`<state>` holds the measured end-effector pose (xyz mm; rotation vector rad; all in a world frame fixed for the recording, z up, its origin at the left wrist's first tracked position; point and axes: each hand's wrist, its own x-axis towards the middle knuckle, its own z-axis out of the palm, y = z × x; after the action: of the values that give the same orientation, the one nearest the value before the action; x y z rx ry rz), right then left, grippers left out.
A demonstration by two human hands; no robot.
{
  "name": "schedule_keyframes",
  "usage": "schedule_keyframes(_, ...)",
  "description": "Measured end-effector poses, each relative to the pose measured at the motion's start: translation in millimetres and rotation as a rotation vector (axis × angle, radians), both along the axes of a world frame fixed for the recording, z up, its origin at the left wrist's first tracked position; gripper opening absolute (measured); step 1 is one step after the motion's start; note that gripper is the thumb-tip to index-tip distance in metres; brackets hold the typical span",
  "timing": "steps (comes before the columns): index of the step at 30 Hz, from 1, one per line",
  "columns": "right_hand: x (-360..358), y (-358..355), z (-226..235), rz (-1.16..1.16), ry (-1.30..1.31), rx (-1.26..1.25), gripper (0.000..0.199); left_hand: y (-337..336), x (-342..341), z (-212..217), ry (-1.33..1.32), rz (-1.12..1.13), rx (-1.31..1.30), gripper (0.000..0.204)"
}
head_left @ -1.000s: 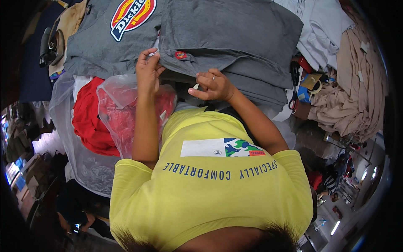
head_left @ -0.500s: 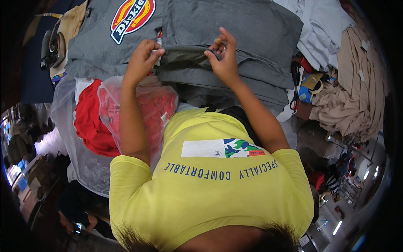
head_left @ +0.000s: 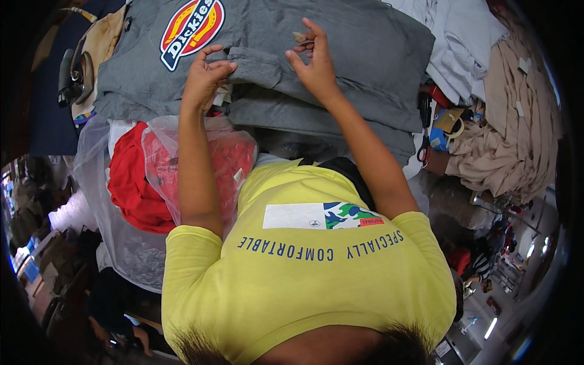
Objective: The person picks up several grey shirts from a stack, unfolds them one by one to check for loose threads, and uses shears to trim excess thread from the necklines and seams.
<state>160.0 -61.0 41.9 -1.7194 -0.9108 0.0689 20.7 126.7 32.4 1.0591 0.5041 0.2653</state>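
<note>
A grey garment (head_left: 359, 61) with a colourful oval emblem (head_left: 193, 31) lies spread in front of me, layered with more grey cloth below. My left hand (head_left: 207, 79) is at the left end of a rolled fold (head_left: 258, 66), its thumb and forefinger closed on the cloth's edge. To the right, my right hand (head_left: 314, 61) is raised just above the garment, thumb and forefinger apart. A small pale bit shows by its curled fingers; I cannot make out what it is.
Red cloth in a clear plastic bag (head_left: 210, 152) sits near left. An iron (head_left: 76, 79) stands far left. Scissors (head_left: 424, 146) and a tape roll (head_left: 456, 129) lie right, beside heaps of beige cloth (head_left: 505, 134) and white cloth (head_left: 465, 48). Another person (head_left: 118, 310) is at lower left.
My right hand has come off the grey cloth, moving slightly up and left. The opened fold of cloth between my hands now lies as a thicker roll. My left hand stays beside it.
</note>
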Motion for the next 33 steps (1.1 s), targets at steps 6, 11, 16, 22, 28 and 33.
schedule_keyframes(6,-28,15,26,0.383,0.383,-0.053,0.051,-10,-4,15,-0.012,-0.055,0.138,0.055)
schedule_keyframes(11,-38,28,32,0.369,0.285,-0.161,0.050,-15,-8,28,-0.024,-0.080,0.161,0.058)
schedule_keyframes(16,-41,29,32,0.230,0.097,-0.280,0.052,-18,-13,35,-0.022,-0.119,0.190,0.061)
schedule_keyframes(22,-47,31,25,0.123,0.023,-0.514,0.062,-27,-15,39,0.045,-0.129,0.241,0.060)
schedule_keyframes(28,-35,15,-3,0.122,0.164,-0.528,0.073,-29,-10,32,0.080,-0.222,0.248,0.062)
schedule_keyframes(33,-15,-29,-6,0.179,0.295,-0.488,0.064,-20,-7,28,0.137,-0.116,0.262,0.059)
